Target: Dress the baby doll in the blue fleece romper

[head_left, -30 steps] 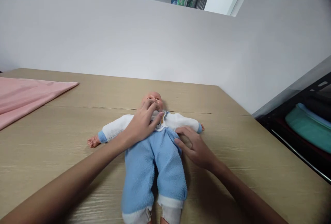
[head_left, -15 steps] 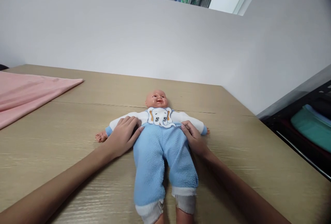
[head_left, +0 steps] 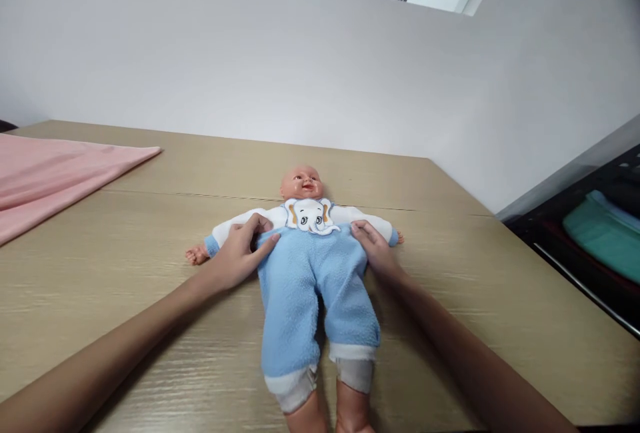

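Note:
A baby doll [head_left: 303, 183] lies on its back on the table, head away from me and arms spread. It has on a white top with an elephant face [head_left: 314, 217] on the chest and fuzzy light blue pants [head_left: 295, 300] with white hems. My left hand [head_left: 245, 252] grips the waist of the pants at one side, thumb on the front and fingers curled beside the doll. At the other side of the waist, my right hand [head_left: 379, 252] pinches the fabric between thumb and fingers. Both bare lower legs show below the cuffs.
A pink cloth [head_left: 60, 176] is spread at the left of the wooden table [head_left: 160, 326]. Behind the table rises a white wall [head_left: 300, 73]. Off the right edge, green folded fabric [head_left: 603, 236] sits in a dark rack or cart.
The pants' waist and hems have shifted up toward the doll's head, and more of its lower legs shows. My left fingers are more curled. The view has tilted down slightly.

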A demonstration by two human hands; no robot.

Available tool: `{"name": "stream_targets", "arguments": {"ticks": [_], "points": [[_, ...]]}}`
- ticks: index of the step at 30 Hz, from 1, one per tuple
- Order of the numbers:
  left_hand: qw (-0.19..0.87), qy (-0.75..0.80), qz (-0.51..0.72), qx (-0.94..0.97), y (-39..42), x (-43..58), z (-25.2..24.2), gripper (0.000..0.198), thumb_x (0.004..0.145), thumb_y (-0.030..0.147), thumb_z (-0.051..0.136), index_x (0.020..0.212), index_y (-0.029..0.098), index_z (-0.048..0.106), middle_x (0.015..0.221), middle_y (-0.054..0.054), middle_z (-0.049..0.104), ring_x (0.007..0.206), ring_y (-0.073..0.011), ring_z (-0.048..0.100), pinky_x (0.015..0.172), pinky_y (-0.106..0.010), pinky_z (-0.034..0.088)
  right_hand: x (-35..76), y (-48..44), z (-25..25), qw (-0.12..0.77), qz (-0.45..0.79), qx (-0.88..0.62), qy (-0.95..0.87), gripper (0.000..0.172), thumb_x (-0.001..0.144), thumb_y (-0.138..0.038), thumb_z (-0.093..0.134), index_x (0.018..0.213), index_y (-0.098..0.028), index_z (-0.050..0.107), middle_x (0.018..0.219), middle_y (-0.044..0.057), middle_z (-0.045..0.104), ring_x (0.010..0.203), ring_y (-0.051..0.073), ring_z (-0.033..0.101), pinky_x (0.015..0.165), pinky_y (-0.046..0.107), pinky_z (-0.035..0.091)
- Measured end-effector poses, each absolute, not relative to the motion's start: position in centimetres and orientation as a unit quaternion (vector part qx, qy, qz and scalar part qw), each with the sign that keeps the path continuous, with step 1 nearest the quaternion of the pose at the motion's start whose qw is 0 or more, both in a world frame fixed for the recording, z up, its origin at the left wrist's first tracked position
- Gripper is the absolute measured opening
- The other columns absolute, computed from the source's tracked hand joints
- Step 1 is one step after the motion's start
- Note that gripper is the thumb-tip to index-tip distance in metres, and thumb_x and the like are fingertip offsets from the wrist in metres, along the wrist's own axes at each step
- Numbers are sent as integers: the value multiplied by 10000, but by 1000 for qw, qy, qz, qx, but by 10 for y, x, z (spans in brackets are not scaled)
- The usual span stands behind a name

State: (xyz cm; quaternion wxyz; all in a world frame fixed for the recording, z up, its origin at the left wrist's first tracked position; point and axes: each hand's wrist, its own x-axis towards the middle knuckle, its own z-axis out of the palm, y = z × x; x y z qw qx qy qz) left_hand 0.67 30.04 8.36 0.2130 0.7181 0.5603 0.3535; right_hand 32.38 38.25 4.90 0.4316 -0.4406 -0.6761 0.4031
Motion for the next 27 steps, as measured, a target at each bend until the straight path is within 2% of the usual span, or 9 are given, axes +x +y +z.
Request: {"name": "stream_targets", "arguments": {"ticks": [3,6,8,11,14,18,21,24,27], "points": [[171,563,339,734,300,6,78,299,1114,528,454,1125,237,524,1088,-44,661,966,-258,566,973,-453,417,324,378,48,440,302,-475,-700,260,1000,-488,596,1059,-240,645,1000,85,711,933,269,682,896,436,578],[140,568,326,743,302,5,70,250,1140,441,381,1193,236,515,1163,-73,677,1018,-279,591,1015,-501,418,332,376,52,458,212,-503,-701,237,969,-344,571,1154,-213,639,1150,142,682,1054,311,630,1038,526,506],[108,561,327,753,304,3,65,198,1132,348,371,1200,227,512,1198,-98,666,1056,-290,607,1013,-509,435,345,380,57,446,124,-523,-715,297,930,-295,587,1203,-192,644,1228,176,664,1168,363,589,1122,598,427],[60,542,332,769,308,-2,60,195,1093,229,375,1222,214,520,1237,-129,632,1099,-297,614,989,-498,473,371,393,63,367,7,-505,-782,468,914,-318,649,1363,-192,615,1370,187,652,1316,405,553,1176,619,382],[55,527,352,771,310,-5,57,244,1070,166,386,1254,233,532,1256,-116,616,1133,-283,613,998,-472,499,395,406,64,283,28,-440,-852,612,935,-407,703,1498,-220,550,1468,168,644,1367,388,567,1178,572,418],[76,526,428,731,310,-3,64,183,1071,185,436,1210,240,542,1176,-80,619,1052,-247,622,945,-408,523,406,412,68,268,55,-422,-864,472,937,-376,685,1379,-213,654,1320,144,747,1218,366,669,1074,530,504],[83,528,464,706,311,7,82,112,1085,282,528,1182,236,561,1135,-62,613,987,-231,612,934,-394,521,395,407,87,299,-39,-458,-836,370,871,-315,726,1230,-228,721,1188,129,781,1139,388,674,1077,585,495],[90,487,447,744,316,22,109,180,1078,346,591,1222,240,566,1223,-81,612,1101,-249,609,1019,-413,507,371,398,123,322,-183,-466,-804,300,882,-265,738,1182,-256,745,1170,126,772,1147,408,644,1241,713,325],[100,447,413,787,328,44,137,306,1064,395,635,1320,252,546,1363,-109,585,1246,-273,595,1093,-431,498,342,393,166,349,-257,-412,-802,337,880,-193,735,1200,-295,746,1221,102,748,1207,408,613,1329,760,164]]}}
